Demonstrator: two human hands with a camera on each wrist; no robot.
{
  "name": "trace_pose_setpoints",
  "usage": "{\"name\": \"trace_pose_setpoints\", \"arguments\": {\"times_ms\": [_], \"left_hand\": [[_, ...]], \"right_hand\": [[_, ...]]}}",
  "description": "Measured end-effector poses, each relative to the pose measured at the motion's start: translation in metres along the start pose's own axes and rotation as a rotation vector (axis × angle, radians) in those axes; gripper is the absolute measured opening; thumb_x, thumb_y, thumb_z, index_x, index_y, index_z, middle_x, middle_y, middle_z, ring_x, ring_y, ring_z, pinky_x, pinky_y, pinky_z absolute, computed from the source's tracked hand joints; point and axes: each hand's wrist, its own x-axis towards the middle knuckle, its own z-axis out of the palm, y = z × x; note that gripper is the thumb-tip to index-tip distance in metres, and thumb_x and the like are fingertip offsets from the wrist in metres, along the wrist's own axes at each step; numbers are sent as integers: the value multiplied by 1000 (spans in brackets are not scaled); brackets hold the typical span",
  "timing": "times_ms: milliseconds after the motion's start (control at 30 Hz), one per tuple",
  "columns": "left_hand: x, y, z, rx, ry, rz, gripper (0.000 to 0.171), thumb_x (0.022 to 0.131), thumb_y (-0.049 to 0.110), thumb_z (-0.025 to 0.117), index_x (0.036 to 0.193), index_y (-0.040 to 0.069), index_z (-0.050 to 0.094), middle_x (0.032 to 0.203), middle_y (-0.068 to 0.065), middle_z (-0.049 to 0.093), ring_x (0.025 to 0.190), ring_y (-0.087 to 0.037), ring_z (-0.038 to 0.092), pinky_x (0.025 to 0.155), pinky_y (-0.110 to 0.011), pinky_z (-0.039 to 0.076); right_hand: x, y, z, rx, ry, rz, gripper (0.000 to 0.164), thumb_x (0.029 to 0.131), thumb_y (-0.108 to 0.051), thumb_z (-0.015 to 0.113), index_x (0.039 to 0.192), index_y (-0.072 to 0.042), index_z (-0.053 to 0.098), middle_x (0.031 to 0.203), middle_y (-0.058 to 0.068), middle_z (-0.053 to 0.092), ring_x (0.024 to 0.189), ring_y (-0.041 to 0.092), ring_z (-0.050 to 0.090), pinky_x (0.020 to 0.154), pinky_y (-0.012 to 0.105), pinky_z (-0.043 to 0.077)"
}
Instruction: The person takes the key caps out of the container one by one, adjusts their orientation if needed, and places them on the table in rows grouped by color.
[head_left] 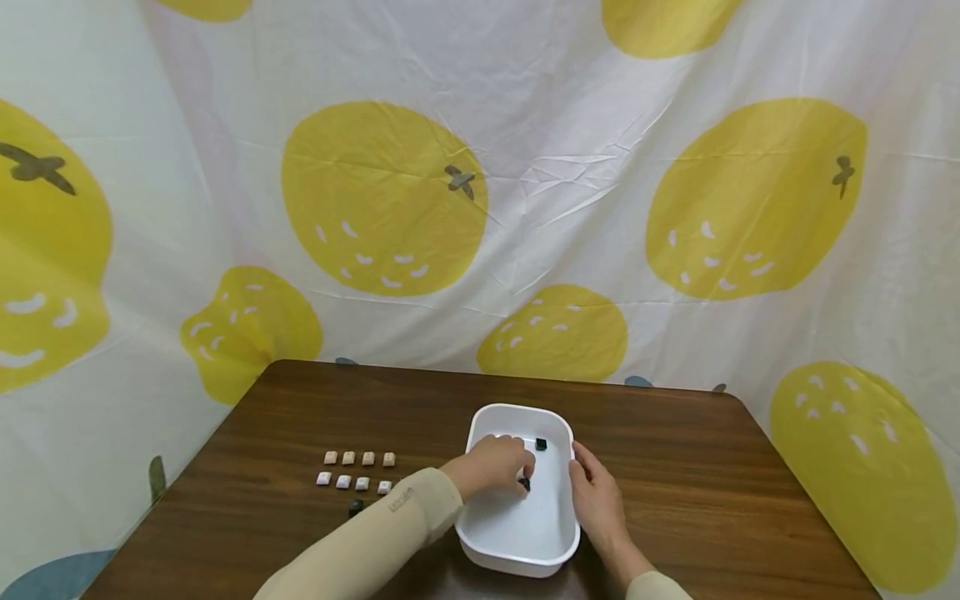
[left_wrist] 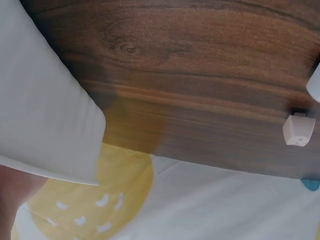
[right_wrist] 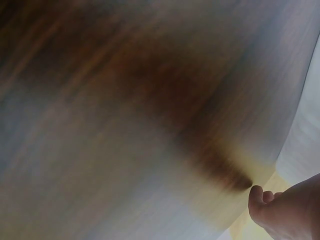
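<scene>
A white rectangular tray (head_left: 517, 554) sits on the wooden table. Inside it, my left hand (head_left: 495, 462) pinches a small black keycap (head_left: 525, 483) between curled fingers. Another black keycap (head_left: 541, 444) lies on the tray floor, beyond that hand's fingertips. Against the tray's right side rests my right hand (head_left: 598, 500), its fingers along the outer wall near the rim. The left wrist view shows mostly the outside of the tray (left_wrist: 45, 95), with part of the left hand (left_wrist: 17, 192) behind its rim. In the right wrist view, fingertips of the right hand (right_wrist: 280, 207) show beside the tray wall (right_wrist: 305, 135).
Left of the tray, several beige keycaps (head_left: 368, 458) form a row on the table (head_left: 675, 467), with a row of several white keycaps (head_left: 362, 483) in front. A black keycap (head_left: 356, 507) lies nearer, beside the left sleeve. A lemon-patterned cloth (head_left: 540, 233) hangs behind the table.
</scene>
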Motion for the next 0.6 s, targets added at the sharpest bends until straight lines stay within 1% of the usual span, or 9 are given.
{"name": "trace_pose_setpoints", "arguments": {"times_ms": [67, 133, 233, 300, 367, 467, 533, 600], "left_hand": [[-1, -1, -1, -25, -5, 1, 25, 76, 37, 84, 96, 28, 72, 86, 8, 58, 83, -10, 57, 72, -30, 44], [-1, -2, 0, -44, -15, -8, 28, 75, 35, 84, 100, 27, 73, 89, 8, 59, 85, -11, 56, 73, -30, 44], [0, -4, 1, -57, -27, -21, 24, 75, 36, 84, 96, 27, 74, 88, 8, 57, 85, -10, 55, 73, -30, 43], [0, -5, 2, -59, -24, -15, 19, 76, 36, 83, 91, 28, 74, 86, 9, 57, 84, -10, 54, 71, -30, 42], [0, -6, 2, -60, 0, 8, 16, 77, 36, 83, 89, 29, 75, 86, 9, 57, 84, -10, 53, 69, -29, 41], [-3, -8, -3, -66, 59, 52, 18, 77, 37, 83, 91, 28, 76, 87, 8, 58, 84, -10, 54, 67, -29, 41], [-9, -10, -9, -62, 107, 81, 19, 77, 38, 83, 92, 27, 77, 89, 7, 59, 86, -10, 55, 68, -29, 41], [-18, -13, -18, -52, 142, 100, 20, 78, 40, 82, 93, 27, 77, 93, 7, 60, 89, -11, 56, 70, -29, 42]], "right_hand": [[0, 0, 0, 0, 1, 5, 43, 104, -22, 47, 144, -5, 51, 139, 22, 54, 128, 38, 51, 104, 53, 41], [0, -1, 0, 1, 1, 8, 43, 104, -22, 47, 144, -5, 51, 140, 22, 54, 129, 38, 50, 105, 53, 40], [0, -1, 0, 3, -2, 8, 43, 104, -22, 47, 144, -5, 51, 141, 22, 53, 130, 38, 49, 105, 53, 40], [0, -1, 0, 3, -6, 11, 43, 104, -22, 47, 144, -5, 51, 141, 22, 52, 131, 38, 49, 105, 53, 40], [0, 0, 0, 3, -9, 10, 44, 104, -22, 46, 144, -5, 50, 142, 23, 52, 130, 39, 49, 105, 53, 40], [0, -1, 0, 5, -13, 13, 44, 104, -22, 46, 144, -5, 50, 142, 23, 51, 131, 39, 48, 105, 53, 40], [0, -1, 0, 6, -16, 18, 44, 104, -22, 46, 144, -5, 50, 142, 23, 51, 131, 39, 48, 105, 53, 40], [0, -1, 0, 3, -14, 15, 44, 104, -21, 46, 144, -4, 50, 142, 23, 51, 131, 39, 48, 106, 53, 39]]}}
